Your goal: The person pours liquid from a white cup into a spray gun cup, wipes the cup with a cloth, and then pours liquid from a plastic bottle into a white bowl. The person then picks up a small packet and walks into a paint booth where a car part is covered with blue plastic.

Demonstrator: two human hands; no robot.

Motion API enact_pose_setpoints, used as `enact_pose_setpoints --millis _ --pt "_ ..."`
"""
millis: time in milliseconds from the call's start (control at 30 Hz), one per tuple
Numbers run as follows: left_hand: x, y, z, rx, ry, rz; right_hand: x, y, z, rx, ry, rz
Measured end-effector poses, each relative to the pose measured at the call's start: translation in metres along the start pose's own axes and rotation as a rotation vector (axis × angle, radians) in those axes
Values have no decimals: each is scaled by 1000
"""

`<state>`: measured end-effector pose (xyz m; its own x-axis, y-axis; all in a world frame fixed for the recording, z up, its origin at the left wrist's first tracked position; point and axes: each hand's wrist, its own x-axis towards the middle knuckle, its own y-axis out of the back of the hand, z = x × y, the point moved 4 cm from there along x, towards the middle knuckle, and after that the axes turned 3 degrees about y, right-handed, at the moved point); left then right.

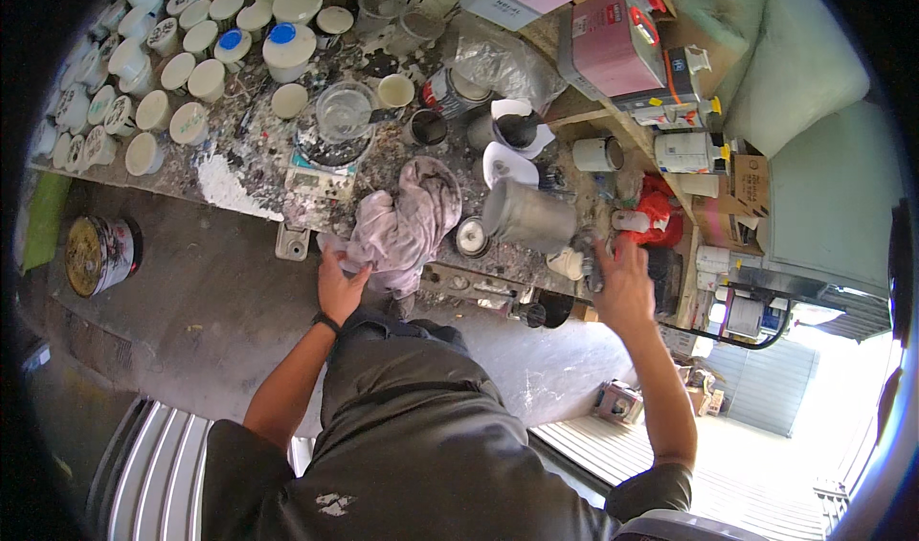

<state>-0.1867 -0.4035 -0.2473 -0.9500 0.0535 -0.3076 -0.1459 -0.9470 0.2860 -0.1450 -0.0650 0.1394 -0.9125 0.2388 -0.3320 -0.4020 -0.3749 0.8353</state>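
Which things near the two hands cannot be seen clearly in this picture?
- Left hand: fingertips buried in the rag, head view.
- Right hand: seen from behind, so what it touches by the metal can is hidden.
- Bench under the rag: covered.

left hand point(340, 287) clenched, right hand point(624, 287) spread

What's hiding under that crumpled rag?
The crumpled rag drapes over the paint-splattered bench edge, with the left hand gripping its lower corner. Whatever lies beneath the cloth is covered.

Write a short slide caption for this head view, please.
Left hand grips a rag; right hand reaches near a grey can.
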Motion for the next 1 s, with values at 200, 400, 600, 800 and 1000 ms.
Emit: enact_pose_setpoints --millis 200,400,600,800,1000 --pt "11 18 48 53 -245 -250 5 -32 -52 38 80 -156" --pt "-4 8 109 -1504 609 -815 -7 -26 -61 60 103 -122" --pt "-17 -54 125 -1429 285 -469 -14 -23 -78 98 89 -89" --pt "1 -55 119 -681 1 -660 -15 -28 -91 107 185 -326" --pt "55 -20 170 -133 -519 -687 -9 -62 -80 750 209 -451"
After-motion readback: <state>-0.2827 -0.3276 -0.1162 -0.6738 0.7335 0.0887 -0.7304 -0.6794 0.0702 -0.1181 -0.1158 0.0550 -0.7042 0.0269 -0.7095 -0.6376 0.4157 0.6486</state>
